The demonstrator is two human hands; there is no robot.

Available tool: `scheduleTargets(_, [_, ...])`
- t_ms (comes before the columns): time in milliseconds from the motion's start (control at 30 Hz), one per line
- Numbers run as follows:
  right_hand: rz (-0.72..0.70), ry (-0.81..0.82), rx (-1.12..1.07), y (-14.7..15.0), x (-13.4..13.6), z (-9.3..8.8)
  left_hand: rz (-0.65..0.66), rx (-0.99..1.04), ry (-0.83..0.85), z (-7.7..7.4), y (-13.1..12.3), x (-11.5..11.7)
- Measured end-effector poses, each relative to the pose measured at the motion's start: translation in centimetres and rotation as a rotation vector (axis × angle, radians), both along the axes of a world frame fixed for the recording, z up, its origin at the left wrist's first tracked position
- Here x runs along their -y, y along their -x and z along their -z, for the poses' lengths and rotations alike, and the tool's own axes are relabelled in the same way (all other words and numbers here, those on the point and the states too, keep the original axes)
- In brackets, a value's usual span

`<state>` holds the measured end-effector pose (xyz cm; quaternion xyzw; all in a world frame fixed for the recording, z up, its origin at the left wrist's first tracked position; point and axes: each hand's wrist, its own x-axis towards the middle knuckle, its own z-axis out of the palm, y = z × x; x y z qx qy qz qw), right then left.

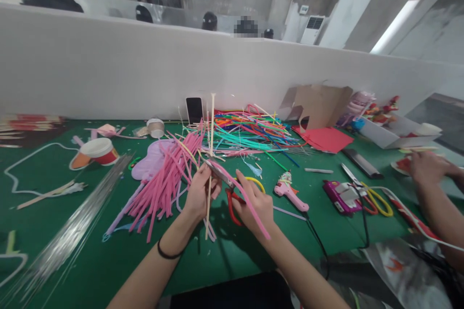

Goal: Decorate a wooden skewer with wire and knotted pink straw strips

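gripping the scissors (222, 175), likely the heaviest and stiffest piece, by the looped handles in the right hand (258, 204), mid-table with blades toward ten o'clock; pinching the pale stick (208, 212), probably light, rigid and snappable, in the left hand (197, 192). draped over the right hand toward five o'clock, the pink strip (250, 203), seemingly soft and floppy, best taken near an end; cannot tell if also held by the left fingertips. around the hands on the green table (195, 273): pink bundle (159, 186) crowding nine o'clock, multicoloured pile (253, 128) at one, glue gun (293, 198) at three, cord (319, 239) trailing at four.
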<state>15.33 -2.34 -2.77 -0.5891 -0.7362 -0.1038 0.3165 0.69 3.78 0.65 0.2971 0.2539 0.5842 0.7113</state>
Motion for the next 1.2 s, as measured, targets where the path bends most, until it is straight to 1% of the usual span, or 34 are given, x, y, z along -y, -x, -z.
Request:
scheduleTargets(200, [0.006, 0.065, 0.086, -0.1, -0.9, -0.6, -0.044, -0.017, -0.025, 0.0, -0.1, 0.0])
scheduleTargets(400, [-0.070, 0.126, 0.161, -0.2, -2.4, -0.7, -0.117, -0.062, -0.027, 0.1, 0.0, -0.3])
scheduleTargets(667, [-0.021, 0.261, 0.228, 0.5, -3.1, -0.7, -0.122, -0.094, 0.001, 0.7, 0.2, -0.9])
scheduleTargets(800, [-0.001, 0.277, 0.169, 0.1, -2.5, -1.3, -0.157, -0.125, -0.015, 0.9, 0.4, -1.4])
scheduleTargets(900, [0.062, 0.316, 0.055, -0.4, -1.7, -1.7, -0.231, -0.171, -0.069, 1.1, 0.5, -1.7])
scheduleTargets(1000, [0.161, 0.430, -0.034, -0.9, -0.9, -1.5, -0.314, -0.226, -0.159, 1.2, 0.6, -1.8])
scheduleTargets(1133, [0.196, 0.629, -0.040, -1.6, -0.6, -1.3, -0.324, -0.315, -0.271, 1.1, 0.5, -1.3])
scheduleTargets(1200, [0.189, 0.616, -0.117, -1.7, -0.7, -1.9, -0.324, -0.382, -0.313, 1.0, 0.3, -0.7])
